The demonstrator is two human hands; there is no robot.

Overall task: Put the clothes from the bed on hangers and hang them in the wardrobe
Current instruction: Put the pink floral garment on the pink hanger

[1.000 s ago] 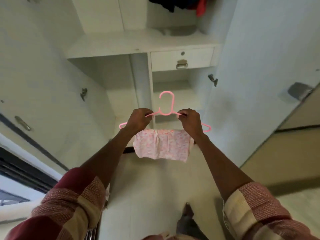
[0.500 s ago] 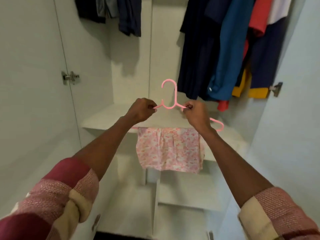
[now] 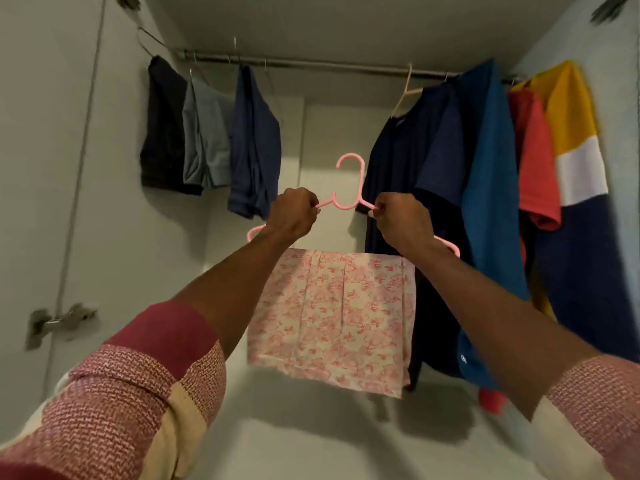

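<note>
Both my hands, left hand (image 3: 293, 216) and right hand (image 3: 401, 221), pinch the pink hanger (image 3: 349, 188) carrying floral cloth (image 3: 332, 317); bare rail (image 3: 332, 65) gap opens above, between hung clothes.

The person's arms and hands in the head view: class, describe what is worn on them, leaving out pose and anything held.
Both forearms are bare, with sleeves pushed up near the elbows. The left sleeve has maroon, pink-and-white woven and cream blocks. The right sleeve shows the same pink-and-white weave with a cream section. The left hand and right hand are ungloved; no rings or watch show.
</note>
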